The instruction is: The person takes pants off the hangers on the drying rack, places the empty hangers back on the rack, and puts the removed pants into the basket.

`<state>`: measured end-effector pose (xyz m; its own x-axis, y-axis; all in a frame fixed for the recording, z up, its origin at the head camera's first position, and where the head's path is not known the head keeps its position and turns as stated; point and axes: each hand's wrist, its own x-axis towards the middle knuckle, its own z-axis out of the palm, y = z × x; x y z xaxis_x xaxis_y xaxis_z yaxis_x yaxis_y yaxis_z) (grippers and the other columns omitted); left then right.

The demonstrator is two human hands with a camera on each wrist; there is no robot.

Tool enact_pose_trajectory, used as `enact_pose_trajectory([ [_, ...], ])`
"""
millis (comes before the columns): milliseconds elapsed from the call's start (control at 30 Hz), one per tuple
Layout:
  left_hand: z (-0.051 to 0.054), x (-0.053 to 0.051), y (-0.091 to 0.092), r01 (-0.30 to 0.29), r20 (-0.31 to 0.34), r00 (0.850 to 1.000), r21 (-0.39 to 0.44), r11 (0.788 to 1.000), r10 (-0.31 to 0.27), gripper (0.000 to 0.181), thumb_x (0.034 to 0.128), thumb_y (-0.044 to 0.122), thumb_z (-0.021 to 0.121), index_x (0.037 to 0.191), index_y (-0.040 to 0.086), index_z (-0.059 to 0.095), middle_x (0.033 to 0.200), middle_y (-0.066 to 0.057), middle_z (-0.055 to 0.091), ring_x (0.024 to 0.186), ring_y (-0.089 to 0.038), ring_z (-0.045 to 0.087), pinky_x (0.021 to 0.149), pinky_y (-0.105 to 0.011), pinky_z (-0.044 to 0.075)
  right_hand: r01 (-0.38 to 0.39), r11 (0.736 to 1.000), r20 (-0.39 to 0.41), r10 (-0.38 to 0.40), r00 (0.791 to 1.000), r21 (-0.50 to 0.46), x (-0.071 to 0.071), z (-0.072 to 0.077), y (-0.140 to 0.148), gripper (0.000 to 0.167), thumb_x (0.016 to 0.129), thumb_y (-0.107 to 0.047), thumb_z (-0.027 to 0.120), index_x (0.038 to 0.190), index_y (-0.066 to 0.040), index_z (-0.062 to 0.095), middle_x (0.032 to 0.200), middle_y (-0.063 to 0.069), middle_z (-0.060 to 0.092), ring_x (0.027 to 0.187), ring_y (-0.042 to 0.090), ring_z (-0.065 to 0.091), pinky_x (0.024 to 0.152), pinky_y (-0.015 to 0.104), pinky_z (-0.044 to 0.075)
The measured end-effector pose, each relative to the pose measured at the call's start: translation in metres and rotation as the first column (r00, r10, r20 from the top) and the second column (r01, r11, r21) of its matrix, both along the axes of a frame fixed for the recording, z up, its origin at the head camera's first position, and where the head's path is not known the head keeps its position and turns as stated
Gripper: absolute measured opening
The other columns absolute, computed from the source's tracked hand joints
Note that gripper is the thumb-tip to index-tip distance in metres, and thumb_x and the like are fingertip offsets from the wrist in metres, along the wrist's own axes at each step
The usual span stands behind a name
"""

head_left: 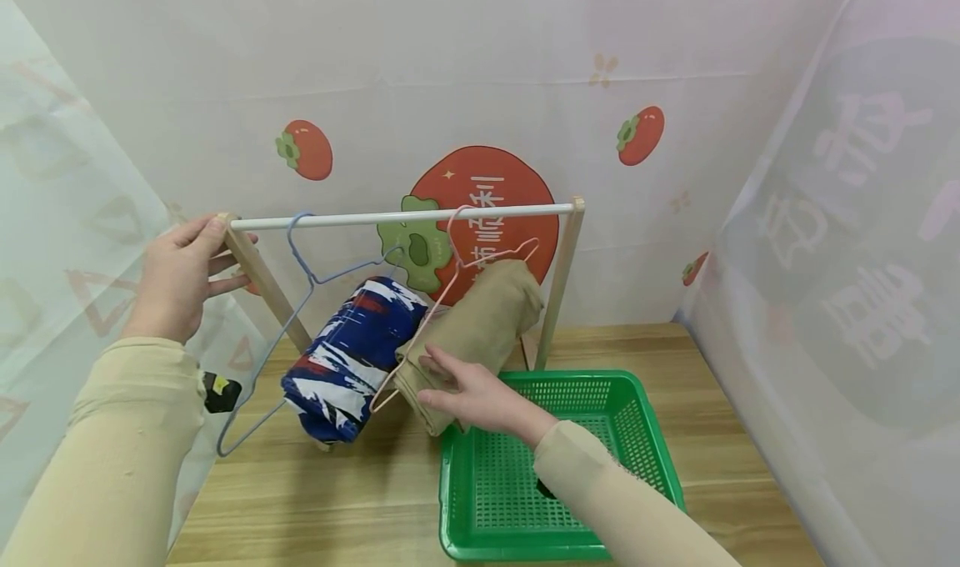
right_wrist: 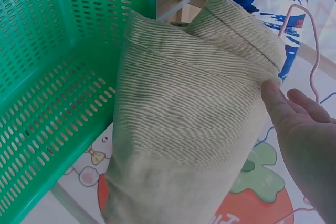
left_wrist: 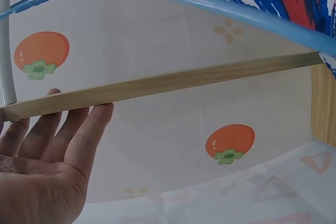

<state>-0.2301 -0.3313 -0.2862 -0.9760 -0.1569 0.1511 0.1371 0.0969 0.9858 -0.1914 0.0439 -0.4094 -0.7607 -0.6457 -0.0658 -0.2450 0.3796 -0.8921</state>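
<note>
My left hand grips the top of the left wooden post of a small clothes rack, thumb on the near side and fingers behind. On the rack's white bar hang a blue hanger and a pink hanger. Folded blue, white and red patterned cloth hangs over the blue one. Folded khaki fabric, like trousers, drapes over the pink one. With extended fingers, my right hand touches the khaki edge beside the pink hanger's lower end.
A green perforated basket stands on the wooden table, right of and in front of the rack. A small black thing shows beside my right sleeve. Another black object with a yellow mark lies at the left. Printed sheets hang behind and at both sides.
</note>
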Motion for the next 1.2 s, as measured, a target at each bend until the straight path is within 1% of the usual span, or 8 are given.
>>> enact_pose_trajectory([
  [267, 0.0, -0.001, -0.001, 0.018, -0.019, 1.0, 0.053, 0.998, -0.017, 0.054, 0.0984, 0.046, 0.063, 0.142, 0.015, 0.056, 0.105, 0.008, 0.076, 0.096, -0.002, 0.071, 0.069, -0.024, 0.062, 0.001, 1.0, 0.025, -0.001, 1.0, -0.024, 0.002, 0.002, -0.007, 0.075, 0.105, -0.033, 0.061, 0.165, -0.019, 0.018, 0.163, -0.002, 0.038, 0.147, 0.018, 0.04, 0.118, 0.038, 0.039],
  [400, 0.0, -0.001, -0.002, 0.029, -0.026, 0.999, 0.076, 0.997, -0.027, 0.052, 0.0992, 0.043, 0.063, 0.141, 0.013, 0.056, 0.104, 0.007, 0.077, 0.096, -0.003, 0.072, 0.069, -0.025, 0.062, -0.017, 0.998, 0.063, 0.021, 0.998, -0.061, 0.003, 0.002, -0.011, 0.075, 0.105, -0.032, 0.061, 0.165, -0.02, 0.017, 0.164, 0.0, 0.037, 0.147, 0.022, 0.041, 0.117, 0.04, 0.04],
  [467, -0.001, -0.001, -0.001, 0.026, -0.025, 0.999, 0.07, 0.997, -0.025, 0.052, 0.0991, 0.044, 0.063, 0.141, 0.013, 0.056, 0.104, 0.007, 0.076, 0.096, -0.003, 0.071, 0.069, -0.025, 0.062, -0.031, 0.996, 0.084, 0.038, 0.996, -0.081, 0.003, 0.001, -0.013, 0.075, 0.105, -0.033, 0.061, 0.165, -0.022, 0.017, 0.164, 0.0, 0.037, 0.146, 0.021, 0.042, 0.117, 0.037, 0.041],
  [633, -0.001, 0.0, 0.0, 0.007, -0.012, 1.0, 0.031, 0.999, -0.007, 0.055, 0.0982, 0.047, 0.062, 0.143, 0.015, 0.056, 0.106, 0.008, 0.075, 0.097, -0.001, 0.07, 0.07, -0.023, 0.061, -0.06, 0.994, 0.1, 0.069, 0.993, -0.091, 0.003, -0.004, -0.018, 0.073, 0.104, -0.034, 0.062, 0.163, -0.036, 0.019, 0.162, -0.002, 0.04, 0.142, 0.019, 0.049, 0.111, 0.028, 0.045],
  [733, 0.0, 0.0, 0.0, -0.001, -0.006, 1.0, 0.009, 1.0, 0.001, 0.057, 0.0979, 0.049, 0.062, 0.144, 0.016, 0.055, 0.107, 0.009, 0.075, 0.098, -0.001, 0.069, 0.071, -0.022, 0.061, -0.068, 0.993, 0.104, 0.078, 0.992, -0.094, 0.003, -0.004, -0.02, 0.074, 0.104, -0.034, 0.062, 0.162, -0.04, 0.018, 0.161, -0.001, 0.042, 0.14, 0.02, 0.051, 0.109, 0.028, 0.047],
  [867, 0.0, 0.0, 0.001, 0.003, -0.01, 1.0, 0.015, 1.0, -0.003, 0.056, 0.098, 0.049, 0.062, 0.143, 0.016, 0.055, 0.108, 0.008, 0.075, 0.098, -0.002, 0.069, 0.071, -0.023, 0.061, -0.055, 0.993, 0.124, 0.068, 0.99, -0.105, 0.004, -0.004, -0.02, 0.073, 0.104, -0.035, 0.061, 0.163, -0.037, 0.017, 0.161, -0.002, 0.041, 0.141, 0.021, 0.05, 0.112, 0.033, 0.045],
  [1033, 0.0, 0.0, 0.001, 0.017, -0.025, 1.0, 0.049, 0.999, -0.016, 0.054, 0.0984, 0.046, 0.063, 0.141, 0.014, 0.057, 0.105, 0.006, 0.076, 0.096, -0.003, 0.071, 0.07, -0.024, 0.062, -0.013, 0.994, 0.147, 0.029, 0.989, -0.108, 0.003, -0.004, -0.022, 0.074, 0.104, -0.04, 0.06, 0.164, -0.031, 0.018, 0.167, -0.006, 0.029, 0.146, 0.023, 0.043, 0.117, 0.039, 0.04],
  [1200, 0.0, 0.001, 0.001, 0.023, -0.031, 0.999, 0.069, 0.997, -0.021, 0.053, 0.0981, 0.045, 0.064, 0.14, 0.013, 0.057, 0.104, 0.006, 0.077, 0.096, -0.003, 0.071, 0.07, -0.024, 0.062, 0.004, 0.992, 0.175, 0.019, 0.984, -0.129, 0.002, -0.005, -0.026, 0.077, 0.103, -0.041, 0.061, 0.165, -0.028, 0.016, 0.167, -0.009, 0.026, 0.152, 0.017, 0.03, 0.123, 0.043, 0.03],
])
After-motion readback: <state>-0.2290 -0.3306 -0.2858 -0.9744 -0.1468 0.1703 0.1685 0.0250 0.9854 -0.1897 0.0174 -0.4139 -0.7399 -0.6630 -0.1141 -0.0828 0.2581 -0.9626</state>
